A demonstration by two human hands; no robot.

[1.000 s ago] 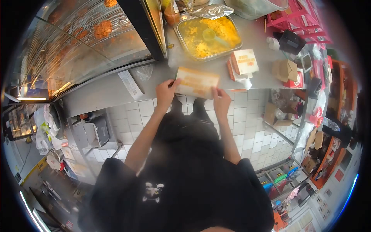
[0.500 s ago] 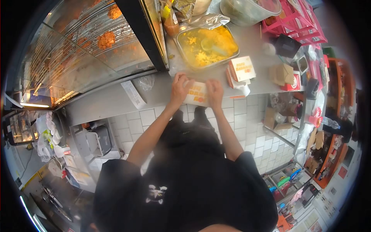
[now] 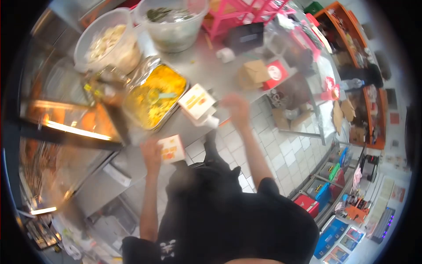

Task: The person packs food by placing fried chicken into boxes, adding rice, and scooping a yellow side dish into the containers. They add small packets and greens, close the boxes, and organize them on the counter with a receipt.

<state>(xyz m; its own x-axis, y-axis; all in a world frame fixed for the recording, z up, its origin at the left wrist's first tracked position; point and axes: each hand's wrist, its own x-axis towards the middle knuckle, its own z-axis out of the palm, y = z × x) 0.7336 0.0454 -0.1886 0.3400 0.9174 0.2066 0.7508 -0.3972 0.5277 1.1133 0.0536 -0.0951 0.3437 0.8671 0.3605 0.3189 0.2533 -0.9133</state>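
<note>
A small white box with orange print [image 3: 171, 148] is at the counter's front edge, and my left hand [image 3: 152, 153] grips its left side. My right hand [image 3: 236, 110] is off that box, blurred, over the counter edge to the right; its fingers are smeared by motion. Between the two hands another printed white box [image 3: 197, 102] stands on the counter, with white paper [image 3: 211, 121] at its lower corner. Behind it, a metal tray [image 3: 188, 83] holds yellow food and a pale utensil.
Two clear tubs [image 3: 81, 53] [image 3: 173, 37] stand at the back left. Pink crates [image 3: 220, 20], a brown carton [image 3: 253, 74] and a red box [image 3: 275, 72] are farther right. A lit glass cabinet [image 3: 66, 125] borders the left.
My right hand has let go of the small box and moved right, while my left hand keeps hold of it. The camera view has turned to the right.
</note>
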